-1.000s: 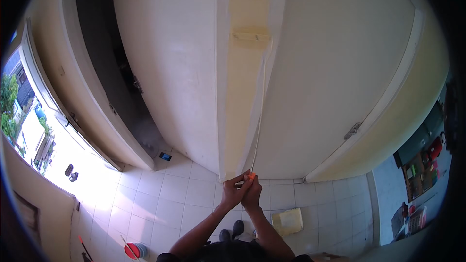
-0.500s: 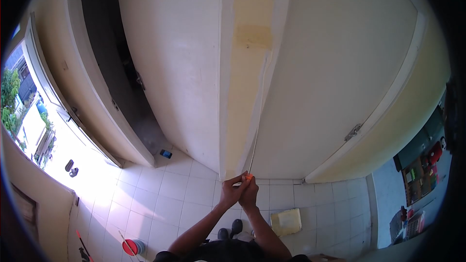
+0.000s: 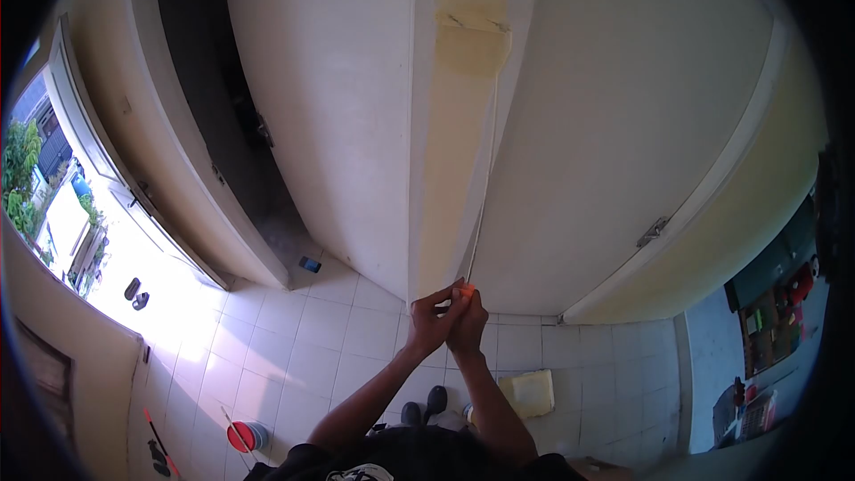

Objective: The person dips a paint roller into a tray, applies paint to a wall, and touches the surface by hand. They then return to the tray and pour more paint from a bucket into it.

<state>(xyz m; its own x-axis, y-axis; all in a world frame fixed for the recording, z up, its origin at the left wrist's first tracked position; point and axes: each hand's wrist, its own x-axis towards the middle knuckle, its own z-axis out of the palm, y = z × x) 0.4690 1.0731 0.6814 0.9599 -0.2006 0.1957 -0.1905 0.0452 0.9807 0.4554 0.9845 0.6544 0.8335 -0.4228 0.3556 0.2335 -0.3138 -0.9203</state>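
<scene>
A long thin pole (image 3: 482, 205) runs from my hands up along the narrow yellow wall strip (image 3: 454, 151) between two pale doors. At its far end a paint roller (image 3: 475, 25) lies across the strip, with a darker yellow patch just below it. My left hand (image 3: 432, 316) is closed at the pole's orange lower end (image 3: 468, 289). Pressed close beside it, my right hand (image 3: 467, 328) wraps the same end. The fingers partly hide the grip.
A yellow-stained paint tray (image 3: 527, 394) lies on the tiles right of my feet. To the left stand a red-rimmed bucket (image 3: 248, 436) with a stick and, by the doorway, a blue object (image 3: 310, 264). Door handles (image 3: 653, 232) project at both sides; shelves (image 3: 773, 330) stand far right.
Both hands have risen, pushing the pole upward. The roller sits higher on the yellow strip and shows more clearly. The whole view has shifted slightly.
</scene>
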